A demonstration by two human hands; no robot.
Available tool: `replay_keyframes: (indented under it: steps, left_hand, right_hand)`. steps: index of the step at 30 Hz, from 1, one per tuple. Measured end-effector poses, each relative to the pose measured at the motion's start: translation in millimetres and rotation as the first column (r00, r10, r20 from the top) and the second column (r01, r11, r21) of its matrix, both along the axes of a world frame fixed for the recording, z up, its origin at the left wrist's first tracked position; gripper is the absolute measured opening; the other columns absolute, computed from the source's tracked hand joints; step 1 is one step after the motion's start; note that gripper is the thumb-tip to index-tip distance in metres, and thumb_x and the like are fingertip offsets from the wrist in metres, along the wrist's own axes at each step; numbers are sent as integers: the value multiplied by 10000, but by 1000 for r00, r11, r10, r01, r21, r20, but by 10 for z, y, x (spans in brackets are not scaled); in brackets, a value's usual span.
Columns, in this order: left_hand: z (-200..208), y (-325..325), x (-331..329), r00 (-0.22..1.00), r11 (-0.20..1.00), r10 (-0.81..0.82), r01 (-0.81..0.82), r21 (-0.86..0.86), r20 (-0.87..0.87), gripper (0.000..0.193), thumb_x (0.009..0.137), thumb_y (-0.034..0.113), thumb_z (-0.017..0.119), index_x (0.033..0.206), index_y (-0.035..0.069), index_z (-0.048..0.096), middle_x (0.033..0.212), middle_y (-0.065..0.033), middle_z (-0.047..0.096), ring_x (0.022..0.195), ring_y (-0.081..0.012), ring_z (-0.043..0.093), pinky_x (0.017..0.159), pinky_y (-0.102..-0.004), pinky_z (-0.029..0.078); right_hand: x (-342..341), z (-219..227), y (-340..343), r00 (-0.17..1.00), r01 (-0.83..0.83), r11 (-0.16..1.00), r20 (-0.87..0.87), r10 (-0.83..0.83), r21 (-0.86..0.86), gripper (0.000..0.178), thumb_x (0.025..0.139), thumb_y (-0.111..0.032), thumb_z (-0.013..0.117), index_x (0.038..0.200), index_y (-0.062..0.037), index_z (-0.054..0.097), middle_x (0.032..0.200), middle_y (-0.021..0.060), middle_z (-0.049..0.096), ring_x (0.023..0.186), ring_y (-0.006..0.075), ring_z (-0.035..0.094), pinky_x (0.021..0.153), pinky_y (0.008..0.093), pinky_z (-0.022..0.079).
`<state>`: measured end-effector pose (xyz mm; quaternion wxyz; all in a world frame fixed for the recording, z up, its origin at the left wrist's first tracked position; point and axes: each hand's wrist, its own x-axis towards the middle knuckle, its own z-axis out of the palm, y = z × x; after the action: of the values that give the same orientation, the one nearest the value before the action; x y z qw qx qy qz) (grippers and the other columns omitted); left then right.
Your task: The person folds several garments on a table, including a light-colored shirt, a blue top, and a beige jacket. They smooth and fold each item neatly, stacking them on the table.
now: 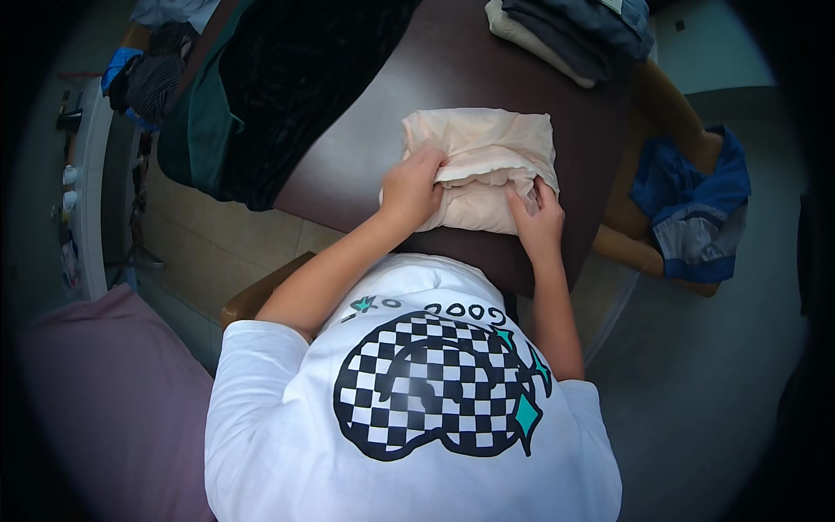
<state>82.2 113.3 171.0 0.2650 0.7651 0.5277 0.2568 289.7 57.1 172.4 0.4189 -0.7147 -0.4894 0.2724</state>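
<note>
A pale pink garment (487, 135), folded into a rough square bundle, lies near the edge of the dark table in front of me. Across its middle runs an open fold, with the layers a little apart. My left hand (413, 187) grips the fold's left end, its thumb over the fabric and its other fingers mostly hidden. At the right end, my right hand (539, 217) has the cloth between thumb and fingers, some fingertips tucked behind the edge.
On the brown table (374, 122), a black and dark green velvety cloth (287, 96) hangs over the left edge. Folded clothes (574, 35) are stacked at the far right. Blue and grey clothing (691, 200) drapes over a wooden chair (631, 252). Mauve fabric (122, 391) lies at lower left.
</note>
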Motion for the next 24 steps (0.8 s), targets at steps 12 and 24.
replay_keyframes:
  steps: [12, 24]
  left_hand:
    - [33, 53, 34, 995, 988, -60, 47, 148, 82, 318, 667, 11, 681, 936, 85, 528, 851, -107, 573, 760, -332, 591, 640, -411, 476]
    - [17, -197, -245, 982, 911, -182, 184, 368, -42, 431, 592, -53, 640, 998, 85, 605, 935, -102, 551, 869, -295, 554, 692, -374, 461]
  right_hand:
    - [-507, -50, 10, 632, -623, 779, 632, 448, 72, 332, 771, -150, 655, 1072, -12, 633, 1121, 128, 598, 1138, 330, 503, 1023, 513, 328]
    - [-332, -474, 331, 707, -555, 830, 493, 508, -59, 477, 873, -355, 531, 1247, -59, 553, 1272, 195, 540, 1205, 364, 474, 1030, 473, 348]
